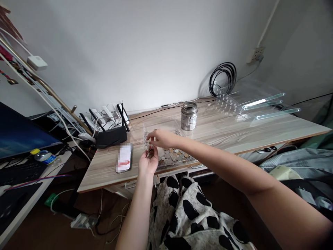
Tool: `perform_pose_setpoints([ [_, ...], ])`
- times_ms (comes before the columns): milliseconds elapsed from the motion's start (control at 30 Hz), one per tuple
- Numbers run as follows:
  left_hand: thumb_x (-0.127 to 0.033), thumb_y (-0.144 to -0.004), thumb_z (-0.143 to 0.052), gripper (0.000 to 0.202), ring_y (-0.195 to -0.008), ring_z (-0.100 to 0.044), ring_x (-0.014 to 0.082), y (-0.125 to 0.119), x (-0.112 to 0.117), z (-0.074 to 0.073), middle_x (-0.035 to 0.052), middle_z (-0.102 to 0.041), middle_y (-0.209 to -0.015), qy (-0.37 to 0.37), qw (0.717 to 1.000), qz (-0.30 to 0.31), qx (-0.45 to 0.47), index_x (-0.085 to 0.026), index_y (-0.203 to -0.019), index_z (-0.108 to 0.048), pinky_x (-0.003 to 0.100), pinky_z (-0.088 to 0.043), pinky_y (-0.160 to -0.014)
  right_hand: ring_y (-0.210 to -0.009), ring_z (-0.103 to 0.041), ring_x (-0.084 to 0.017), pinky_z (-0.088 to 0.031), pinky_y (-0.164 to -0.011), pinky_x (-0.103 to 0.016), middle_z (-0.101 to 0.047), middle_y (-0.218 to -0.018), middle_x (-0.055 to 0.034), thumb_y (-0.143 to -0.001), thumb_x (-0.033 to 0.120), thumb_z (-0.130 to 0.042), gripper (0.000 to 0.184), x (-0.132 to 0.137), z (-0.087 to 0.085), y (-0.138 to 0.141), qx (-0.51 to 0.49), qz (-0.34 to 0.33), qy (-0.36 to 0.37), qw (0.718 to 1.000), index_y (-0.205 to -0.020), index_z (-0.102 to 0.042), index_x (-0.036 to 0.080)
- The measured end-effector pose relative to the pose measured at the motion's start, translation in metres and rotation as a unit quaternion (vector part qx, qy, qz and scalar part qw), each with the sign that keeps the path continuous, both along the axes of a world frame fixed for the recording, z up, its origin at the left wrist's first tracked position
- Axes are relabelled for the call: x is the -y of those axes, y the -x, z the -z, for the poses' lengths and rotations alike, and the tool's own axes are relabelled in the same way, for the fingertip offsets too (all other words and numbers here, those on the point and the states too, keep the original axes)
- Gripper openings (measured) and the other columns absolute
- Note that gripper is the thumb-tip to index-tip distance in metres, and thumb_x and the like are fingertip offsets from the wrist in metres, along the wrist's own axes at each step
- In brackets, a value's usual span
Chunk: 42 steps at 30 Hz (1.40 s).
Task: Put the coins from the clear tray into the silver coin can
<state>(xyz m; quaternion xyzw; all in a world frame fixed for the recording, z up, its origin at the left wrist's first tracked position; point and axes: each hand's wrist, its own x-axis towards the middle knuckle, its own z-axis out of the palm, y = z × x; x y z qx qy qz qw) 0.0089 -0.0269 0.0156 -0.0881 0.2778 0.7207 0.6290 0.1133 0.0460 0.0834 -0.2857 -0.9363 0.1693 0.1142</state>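
Wood-grain desk (221,135) meets a white wall. Your left hand (148,160) cups a small stack of brownish coins (150,152) at the front edge. Your right hand (161,138) pinches its fingertips together just above them, over a clear tray (179,163) of silver and coppery loose change (173,154).

Dim, soft light; bright wall glow; wide-angle stretch at edges.

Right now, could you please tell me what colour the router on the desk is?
The router is black, antennas included; the head view shows it.
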Motion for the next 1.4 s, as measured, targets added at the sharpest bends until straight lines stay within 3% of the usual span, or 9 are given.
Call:
perform_pose_setpoints([
  [67, -0.012, -0.086, -0.025, 0.031, -0.044, -0.044, 0.0044, 0.002, 0.004, 0.002, 0.0001, -0.045, -0.056, -0.009, 1.0, 0.02, 0.015, -0.014, -0.059, -0.041, 0.013, -0.04, -0.036, -0.073, -0.054, -0.012, -0.035, -0.059, -0.02, -0.063, -0.09, -0.0035, -0.072, 0.022, -0.05, 0.029, -0.005, 0.013, -0.012, 0.018, 0.016, -0.006, 1.0, -0.099, -0.06, 0.018],
  [167, -0.014, -0.086, -0.027, 0.033, -0.035, -0.027, 0.0026, 0.009, 0.013, 0.004, -0.004, -0.032, -0.049, -0.044, 0.997, 0.066, 0.012, -0.015, -0.054, -0.035, 0.011, -0.022, -0.027, -0.067, -0.054, -0.013, -0.034, -0.055, -0.02, -0.063, -0.084, -0.0023, -0.061, 0.023, -0.06, 0.033, -0.011, 0.042, -0.028, 0.146, -0.052, 0.065, 0.986, -0.094, -0.062, 0.018],
  [333, -0.011, -0.084, -0.024, 0.031, -0.037, -0.026, 0.0033, 0.014, 0.019, 0.002, -0.0032, -0.032, -0.052, -0.05, 0.997, 0.065, -0.015, -0.015, -0.056, -0.038, 0.012, -0.021, -0.029, -0.06, -0.051, -0.011, -0.032, -0.052, -0.02, -0.061, -0.076, -0.0005, -0.059, 0.024, -0.062, 0.044, -0.011, 0.074, -0.038, 0.16, -0.132, 0.12, 0.971, -0.102, -0.057, 0.018],
  [500, -0.011, -0.084, -0.025, 0.031, -0.05, -0.043, 0.0056, 0.012, 0.014, 0.001, 0.0041, -0.045, -0.064, -0.004, 0.998, 0.058, -0.012, -0.011, -0.061, -0.046, 0.014, -0.036, -0.039, -0.065, -0.05, -0.012, -0.032, -0.053, -0.02, -0.06, -0.081, -0.0029, -0.059, 0.019, -0.059, 0.039, -0.007, 0.069, -0.034, 0.168, -0.139, 0.098, 0.971, -0.097, -0.058, 0.015],
  [633, -0.012, -0.084, -0.027, 0.031, -0.055, -0.048, 0.0077, 0.012, 0.011, 0.004, 0.0058, -0.048, -0.066, 0.0, 0.998, 0.056, 0.005, -0.01, -0.061, -0.049, 0.017, -0.041, -0.043, -0.068, -0.05, -0.013, -0.032, -0.053, -0.02, -0.06, -0.081, -0.004, -0.056, 0.014, -0.058, 0.034, -0.004, 0.066, -0.027, 0.182, -0.136, 0.096, 0.969, -0.091, -0.06, 0.013],
  [733, -0.012, -0.084, -0.028, 0.032, -0.055, -0.049, 0.008, 0.012, 0.01, 0.006, 0.006, -0.049, -0.065, 0.003, 0.998, 0.057, 0.017, -0.01, -0.061, -0.05, 0.018, -0.043, -0.044, -0.063, -0.049, -0.012, -0.033, -0.051, -0.02, -0.06, -0.075, -0.0022, -0.055, 0.012, -0.057, 0.032, -0.005, 0.067, -0.022, 0.184, -0.142, 0.131, 0.964, -0.087, -0.06, 0.012],
  [933, -0.011, -0.083, -0.03, 0.03, -0.056, -0.051, 0.0083, 0.01, 0.009, 0.008, 0.0062, -0.051, -0.065, 0.012, 0.998, 0.061, 0.015, -0.01, -0.062, -0.051, 0.018, -0.044, -0.045, -0.052, -0.047, -0.009, -0.033, -0.046, -0.02, -0.058, -0.074, 0.0011, -0.056, 0.015, -0.056, 0.05, -0.012, 0.066, -0.01, 0.188, -0.166, 0.237, 0.939, -0.106, -0.053, 0.014],
  [1167, -0.01, -0.082, -0.031, 0.026, -0.057, -0.052, 0.0084, 0.01, 0.01, 0.009, 0.0062, -0.051, -0.065, 0.021, 0.998, 0.049, 0.033, -0.01, -0.064, -0.05, 0.017, -0.045, -0.046, -0.051, -0.044, -0.01, -0.031, -0.046, -0.02, -0.055, -0.063, 0.0011, -0.053, 0.014, -0.057, 0.036, -0.012, 0.062, 0.004, 0.249, -0.21, 0.149, 0.934, -0.089, -0.061, 0.012],
  [1400, -0.009, -0.08, -0.034, 0.02, -0.061, -0.056, 0.0099, 0.007, 0.007, 0.01, 0.0055, -0.053, -0.066, 0.039, 0.999, 0.019, 0.032, -0.011, -0.068, -0.049, 0.022, -0.05, -0.053, -0.047, -0.041, -0.009, -0.029, -0.048, -0.022, -0.053, -0.057, 0.003, -0.057, 0.022, -0.056, 0.024, -0.016, 0.07, -0.007, 0.257, -0.188, 0.16, 0.934, -0.08, -0.062, 0.013],
])
